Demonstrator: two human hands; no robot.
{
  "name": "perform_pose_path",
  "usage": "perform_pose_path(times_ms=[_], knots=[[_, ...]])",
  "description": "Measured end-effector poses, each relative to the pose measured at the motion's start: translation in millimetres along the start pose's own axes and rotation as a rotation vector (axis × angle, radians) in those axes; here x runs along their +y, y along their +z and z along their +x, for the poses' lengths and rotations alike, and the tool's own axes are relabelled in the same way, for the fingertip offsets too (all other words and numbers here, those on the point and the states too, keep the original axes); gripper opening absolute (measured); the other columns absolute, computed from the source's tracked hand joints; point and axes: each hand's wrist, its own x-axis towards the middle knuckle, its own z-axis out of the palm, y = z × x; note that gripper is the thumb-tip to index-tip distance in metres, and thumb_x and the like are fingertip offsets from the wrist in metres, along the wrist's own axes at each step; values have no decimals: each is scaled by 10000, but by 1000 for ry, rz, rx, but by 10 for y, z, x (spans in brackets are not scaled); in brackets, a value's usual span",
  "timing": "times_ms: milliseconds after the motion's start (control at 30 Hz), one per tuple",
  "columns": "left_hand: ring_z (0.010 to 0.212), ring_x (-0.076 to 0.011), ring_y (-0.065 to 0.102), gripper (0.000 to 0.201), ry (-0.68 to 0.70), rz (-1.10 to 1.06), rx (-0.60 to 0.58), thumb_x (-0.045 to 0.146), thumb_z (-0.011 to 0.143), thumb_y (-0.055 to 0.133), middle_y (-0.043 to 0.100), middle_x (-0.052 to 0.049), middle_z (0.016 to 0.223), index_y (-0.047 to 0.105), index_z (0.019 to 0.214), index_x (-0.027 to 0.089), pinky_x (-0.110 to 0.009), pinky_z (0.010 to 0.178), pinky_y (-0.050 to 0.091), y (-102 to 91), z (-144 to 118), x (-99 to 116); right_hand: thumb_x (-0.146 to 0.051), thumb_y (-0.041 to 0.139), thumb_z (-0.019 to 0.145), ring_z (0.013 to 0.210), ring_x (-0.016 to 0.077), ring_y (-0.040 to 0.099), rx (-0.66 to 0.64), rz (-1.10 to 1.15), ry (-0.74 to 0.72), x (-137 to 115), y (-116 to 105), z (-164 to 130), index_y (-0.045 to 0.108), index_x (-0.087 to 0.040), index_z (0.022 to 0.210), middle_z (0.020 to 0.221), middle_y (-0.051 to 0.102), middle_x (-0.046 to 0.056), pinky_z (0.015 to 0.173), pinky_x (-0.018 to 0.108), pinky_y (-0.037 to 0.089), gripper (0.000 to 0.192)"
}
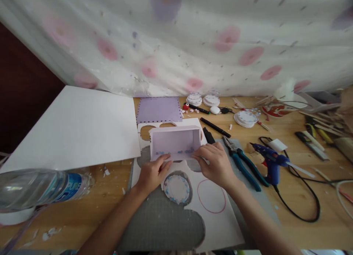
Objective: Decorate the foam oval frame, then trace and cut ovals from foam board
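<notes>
Currently both hands grip a shallow lilac box (175,142) near the middle of the bench (289,225), its open side tipped toward the camera. Left hand (152,174): fingers closed on the box's near-left corner, thumb along the front edge. Right hand (216,163): fingers curled over the near-right corner, pinching the wall. Small blue and pink specks lie along the box's inner front edge (too small to identify).

The box sits over a white sheet with cut-out holes (220,218), which lies on a grey cutting mat (160,225). Just in front of the left hand, a white disc with blue rim (177,188); beside it, a red drawn circle (211,196).

A purple square (159,109) lies behind the box. Right of the right hand: teal-handled pliers (242,163), then a blue glue gun (271,163) with black cord. Large white board (77,126) at the left edge; clear water bottle (38,189) at the near-left corner, lying on its side.
</notes>
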Motion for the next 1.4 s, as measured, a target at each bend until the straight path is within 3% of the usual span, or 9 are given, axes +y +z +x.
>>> perform_pose_path(times_ms=[467,1400], knots=[[437,-98,585,322,39,4,26,351,966,483,693,-6,584,674,1080,119,-191,487,415,16,-10,-28,-127,545,854,640,164,529,-25,-46,39,-9,86,34,536,-198,719,645,596,-1,667,313,282,152],[450,-100,596,326,29,-15,11,350,967,479,701,-9,600,671,1094,120,-192,494,424,9,-11,-27,-119,578,826,686,176,558,-90,-24,49,-2,-9,100,564,-199,744,670,627,0,682,321,273,115]])
